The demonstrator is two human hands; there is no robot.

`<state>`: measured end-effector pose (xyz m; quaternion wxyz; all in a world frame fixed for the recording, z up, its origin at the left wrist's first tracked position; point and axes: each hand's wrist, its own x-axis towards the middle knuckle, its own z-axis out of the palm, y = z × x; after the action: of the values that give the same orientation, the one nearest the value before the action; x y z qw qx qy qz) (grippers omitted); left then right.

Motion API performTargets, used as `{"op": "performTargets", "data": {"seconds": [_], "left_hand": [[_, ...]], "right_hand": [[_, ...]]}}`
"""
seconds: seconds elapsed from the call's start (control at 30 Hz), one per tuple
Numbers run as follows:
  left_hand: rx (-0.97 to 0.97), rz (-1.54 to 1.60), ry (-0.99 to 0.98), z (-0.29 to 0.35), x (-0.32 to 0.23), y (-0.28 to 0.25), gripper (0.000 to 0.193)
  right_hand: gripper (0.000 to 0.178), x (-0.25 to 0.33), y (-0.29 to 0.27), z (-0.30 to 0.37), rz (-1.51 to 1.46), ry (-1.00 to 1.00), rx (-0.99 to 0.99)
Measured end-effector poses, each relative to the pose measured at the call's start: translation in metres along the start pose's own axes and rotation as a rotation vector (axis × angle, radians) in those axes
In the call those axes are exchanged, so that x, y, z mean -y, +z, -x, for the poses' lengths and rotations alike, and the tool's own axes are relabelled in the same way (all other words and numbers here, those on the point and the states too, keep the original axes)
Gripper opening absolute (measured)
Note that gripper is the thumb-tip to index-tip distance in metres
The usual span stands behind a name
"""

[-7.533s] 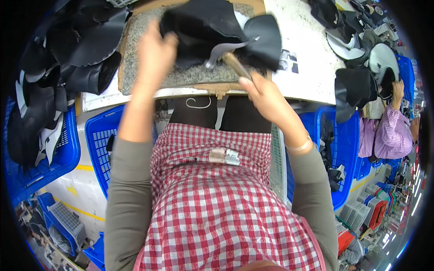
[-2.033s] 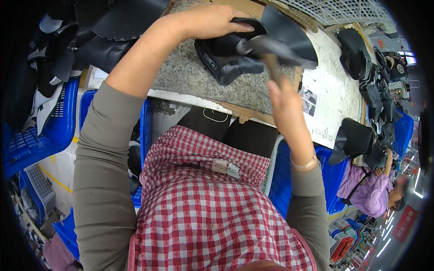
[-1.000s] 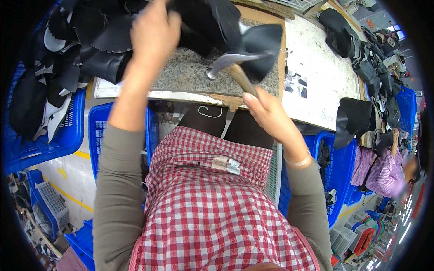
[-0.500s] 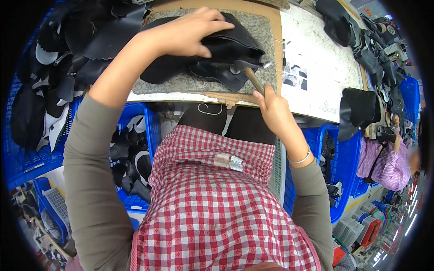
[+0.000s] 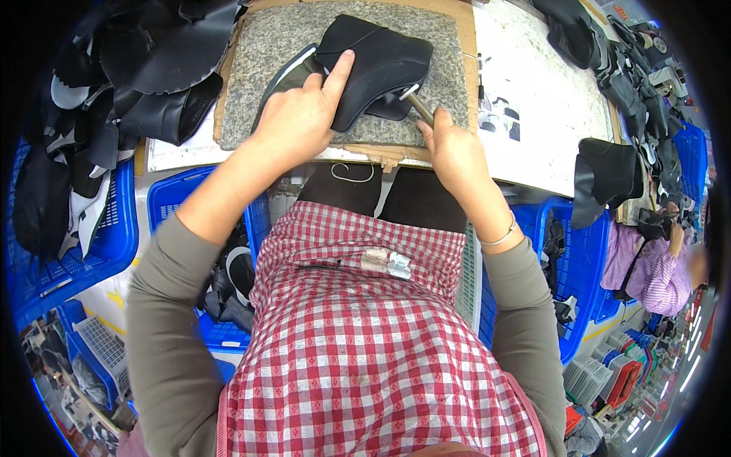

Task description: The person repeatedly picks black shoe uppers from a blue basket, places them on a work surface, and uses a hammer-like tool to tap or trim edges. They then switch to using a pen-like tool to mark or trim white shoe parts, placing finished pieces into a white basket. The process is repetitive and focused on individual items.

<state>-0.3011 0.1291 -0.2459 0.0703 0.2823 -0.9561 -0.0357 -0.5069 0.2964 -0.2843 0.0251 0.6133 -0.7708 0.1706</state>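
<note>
"What was biggest around the hands?"

"The white worktop [image 5: 541, 164], beneath and beyond both, then the stone slab [image 5: 263, 57] on it."

"And the black leather-like piece [image 5: 381, 65]?"

"On the slab, just ahead and right of the left hand [image 5: 299, 113], whose index finger stretched onto it; whether the thumb gripped it, I couldn't tell."

"The right hand [image 5: 459, 152]?"

"Closed around the hammer [image 5: 421, 108], its handle slanting up and left, the head partly hidden."

"Anything smaller?"

"A thin bracelet [image 5: 500, 238], just behind the right hand."

Red-checked apron [image 5: 365, 358] — grey-green sleeves [image 5: 171, 320] — thin bracelet [image 5: 504, 238]
</note>
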Motion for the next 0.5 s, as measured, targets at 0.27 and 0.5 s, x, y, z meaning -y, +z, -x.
{"op": "performTargets", "data": {"seconds": [0.27,0.5], "left_hand": [[0.015,0.625,-0.054,-0.006,0.042,0.024,0.077],[0.039,0.774,-0.048,-0.006,0.054,0.023,0.076]], "right_hand": [[0.039,0.024,-0.058,-0.01,-0.261,0.085,-0.038],[0.041,0.009,-0.036,-0.014,-0.219,0.061,0.063]]}}
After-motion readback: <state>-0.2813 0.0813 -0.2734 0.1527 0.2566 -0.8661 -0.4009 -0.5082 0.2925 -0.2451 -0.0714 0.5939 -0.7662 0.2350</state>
